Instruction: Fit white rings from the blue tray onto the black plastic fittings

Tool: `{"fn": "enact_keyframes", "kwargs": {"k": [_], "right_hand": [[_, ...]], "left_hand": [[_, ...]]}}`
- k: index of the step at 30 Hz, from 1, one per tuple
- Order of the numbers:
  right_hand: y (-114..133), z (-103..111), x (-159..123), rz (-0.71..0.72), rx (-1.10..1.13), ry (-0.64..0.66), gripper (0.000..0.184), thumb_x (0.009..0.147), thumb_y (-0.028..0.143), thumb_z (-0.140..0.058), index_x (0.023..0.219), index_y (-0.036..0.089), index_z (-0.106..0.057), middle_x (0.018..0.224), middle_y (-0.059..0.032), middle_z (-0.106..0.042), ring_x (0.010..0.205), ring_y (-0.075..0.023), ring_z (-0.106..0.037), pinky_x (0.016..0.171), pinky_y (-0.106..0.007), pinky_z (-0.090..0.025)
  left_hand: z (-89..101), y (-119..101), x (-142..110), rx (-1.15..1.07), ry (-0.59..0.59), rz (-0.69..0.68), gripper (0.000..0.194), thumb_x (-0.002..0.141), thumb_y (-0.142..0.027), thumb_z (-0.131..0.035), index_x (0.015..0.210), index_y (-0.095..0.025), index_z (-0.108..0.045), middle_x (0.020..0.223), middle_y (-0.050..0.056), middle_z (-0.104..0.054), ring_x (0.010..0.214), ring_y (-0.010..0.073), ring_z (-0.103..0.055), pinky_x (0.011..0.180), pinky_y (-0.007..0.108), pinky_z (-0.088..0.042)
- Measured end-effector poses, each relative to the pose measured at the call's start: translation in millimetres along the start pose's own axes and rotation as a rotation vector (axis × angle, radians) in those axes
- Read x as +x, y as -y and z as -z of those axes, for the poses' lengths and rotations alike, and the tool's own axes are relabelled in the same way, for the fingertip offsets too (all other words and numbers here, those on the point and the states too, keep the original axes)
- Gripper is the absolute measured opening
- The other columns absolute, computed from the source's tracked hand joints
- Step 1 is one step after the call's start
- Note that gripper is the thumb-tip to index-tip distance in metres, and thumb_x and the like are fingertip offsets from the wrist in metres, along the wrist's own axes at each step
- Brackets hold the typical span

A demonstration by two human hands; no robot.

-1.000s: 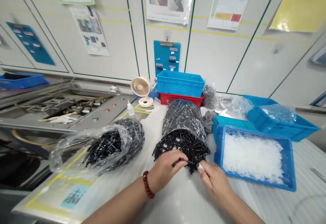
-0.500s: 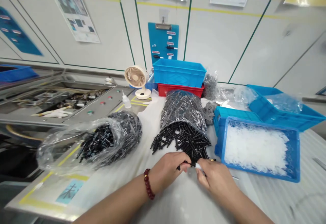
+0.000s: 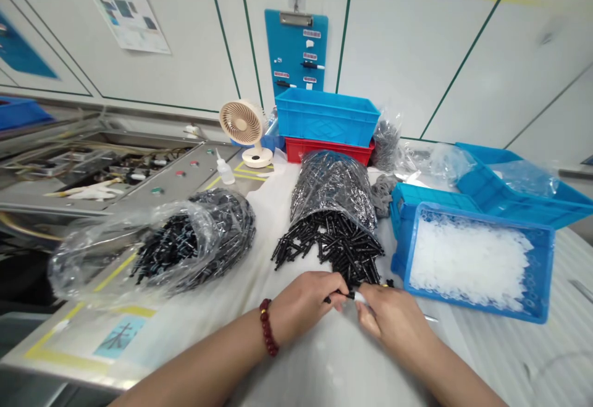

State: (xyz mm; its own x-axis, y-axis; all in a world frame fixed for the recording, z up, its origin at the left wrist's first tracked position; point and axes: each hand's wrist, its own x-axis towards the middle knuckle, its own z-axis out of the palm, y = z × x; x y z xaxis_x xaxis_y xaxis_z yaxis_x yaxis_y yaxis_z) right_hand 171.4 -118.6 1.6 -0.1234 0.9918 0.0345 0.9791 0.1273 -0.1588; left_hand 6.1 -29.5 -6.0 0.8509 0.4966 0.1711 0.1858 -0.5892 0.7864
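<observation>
Left hand (image 3: pixel 306 301) fingers pinch a black rod (image 3: pixel 338 296), right hand (image 3: pixel 391 320) fingers its white tip (image 3: pixel 359 297) (tiny); rod pile (image 3: pixel 331 249) at 12 o'clock.

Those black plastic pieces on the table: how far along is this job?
Looks done: white pieces fill a blue tray. In hand: the left hand and right hand pinch one black piece. Left: a loose black heap and two full plastic bags.

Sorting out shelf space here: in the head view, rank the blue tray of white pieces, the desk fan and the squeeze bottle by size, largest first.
1. Blue tray, clearly largest, though it sits nearer the camera.
2. Desk fan.
3. Squeeze bottle, smallest.
</observation>
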Motion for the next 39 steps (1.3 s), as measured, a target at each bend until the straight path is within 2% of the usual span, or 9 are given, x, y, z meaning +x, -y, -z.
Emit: {"fn": "enact_keyframes", "kwargs": {"k": [4, 8, 13, 16, 20, 29, 39], "right_hand": [[2.2, -1.9, -0.9, 0.020, 0.028, 0.006, 0.013, 0.081, 0.023, -0.046, 0.071, 0.019, -0.053, 0.063, -0.0002, -0.061, 0.057, -0.0140, -0.057, 0.053, -0.025, -0.025], [1.4, -0.8, -0.9, 0.003, 0.048, -0.010, 0.017, 0.082, 0.026, -0.046, 0.067, 0.019, -0.051, 0.059, 0.0005, -0.059, 0.054, -0.0127, -0.054, 0.052, -0.025, -0.023], [-0.7, 3.5, -1.4, 0.020, 0.122, 0.000, 0.017, 0.083, 0.022, -0.041, 0.070, 0.019, -0.051, 0.061, 0.0008, -0.057, 0.056, -0.0126, -0.052, 0.053, -0.024, -0.024], [-0.8, 5.1, -1.3, 0.031, 0.146, 0.024, 0.017, 0.084, 0.018, -0.038, 0.073, 0.019, -0.050, 0.064, 0.0003, -0.057, 0.058, -0.0131, -0.052, 0.055, -0.024, -0.025], [-0.3, 6.0, -0.8, 0.013, 0.161, 0.054, 0.017, 0.084, 0.018, -0.037, 0.073, 0.019, -0.050, 0.065, 0.0001, -0.056, 0.059, -0.0130, -0.051, 0.055, -0.023, -0.026], [-0.4, 3.4, -1.2, -0.006, 0.131, -0.009, 0.018, 0.082, 0.021, -0.040, 0.067, 0.019, -0.049, 0.058, 0.0011, -0.054, 0.055, -0.0122, -0.050, 0.053, -0.023, -0.024], [-1.0, 3.7, -1.3, -0.051, 0.088, -0.013, 0.021, 0.084, 0.028, -0.043, 0.066, 0.019, -0.051, 0.060, 0.0002, -0.059, 0.056, -0.0129, -0.053, 0.051, -0.023, -0.022]], "left_hand": [[-3.8, -1.6, -1.1, 0.013, 0.054, -0.028, 0.015, 0.088, -0.018, -0.047, 0.080, -0.016, -0.060, 0.070, 0.002, -0.065, 0.065, 0.0124, -0.058, 0.062, 0.019, -0.041], [-3.2, -2.6, -1.1, 0.002, 0.052, -0.011, 0.014, 0.088, -0.020, -0.047, 0.082, -0.016, -0.060, 0.069, 0.002, -0.065, 0.065, 0.0122, -0.059, 0.062, 0.018, -0.041], [0.9, -2.4, 0.1, -0.006, 0.012, -0.070, 0.017, 0.089, -0.023, -0.048, 0.099, -0.017, -0.060, 0.072, 0.000, -0.067, 0.067, 0.0115, -0.061, 0.068, 0.020, -0.044], [2.6, -2.5, 0.2, 0.012, -0.035, -0.132, 0.017, 0.089, -0.024, -0.048, 0.095, -0.016, -0.063, 0.073, 0.001, -0.067, 0.068, 0.0111, -0.061, 0.072, 0.021, -0.046], [3.0, -2.2, -0.5, 0.017, -0.060, -0.125, 0.017, 0.089, -0.024, -0.048, 0.095, -0.016, -0.062, 0.071, 0.001, -0.067, 0.069, 0.0119, -0.061, 0.072, 0.022, -0.047], [3.0, -4.3, -0.6, 0.002, -0.065, -0.125, 0.015, 0.089, -0.021, -0.049, 0.094, -0.015, -0.061, 0.068, 0.001, -0.066, 0.067, 0.0119, -0.061, 0.071, 0.022, -0.047], [1.4, -1.5, -0.8, 0.050, -0.068, -0.132, 0.016, 0.089, -0.023, -0.048, 0.094, -0.015, -0.062, 0.070, 0.002, -0.067, 0.071, 0.0132, -0.061, 0.073, 0.024, -0.047]]}}
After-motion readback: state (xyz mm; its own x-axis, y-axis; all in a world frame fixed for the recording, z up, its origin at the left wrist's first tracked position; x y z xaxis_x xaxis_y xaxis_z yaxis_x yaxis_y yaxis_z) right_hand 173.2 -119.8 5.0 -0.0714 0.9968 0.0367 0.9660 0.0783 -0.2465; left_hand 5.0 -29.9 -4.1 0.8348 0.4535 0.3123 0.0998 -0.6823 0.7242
